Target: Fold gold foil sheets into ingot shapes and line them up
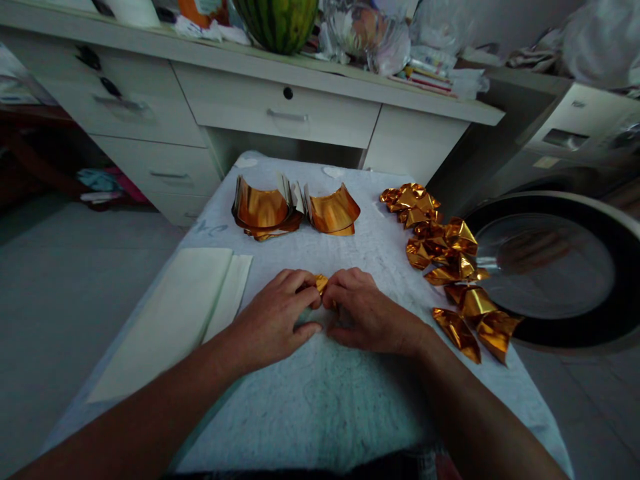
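A small piece of gold foil (pixel 321 283) sits between my two hands at the middle of the cloth-covered table. My left hand (pixel 286 308) grips its left side with curled fingers, the thumb apart and lower down. On the right side, my right hand (pixel 357 307) holds it with bent fingers. Most of the piece is hidden by the fingers. Beyond my hands lie two stacks of curved gold sheets, a left one (pixel 263 208) and a right one (pixel 334 210). Several folded gold foil shapes (pixel 440 243) run down the table's right side.
Pale folded sheets (pixel 165 320) lie on the left of the table (pixel 320 413). Behind it stands a white desk (pixel 280 117) with drawers, bearing a watermelon (pixel 277 23) and plastic bags. A washing machine's open round door (pixel 550 260) is close to the table's right edge.
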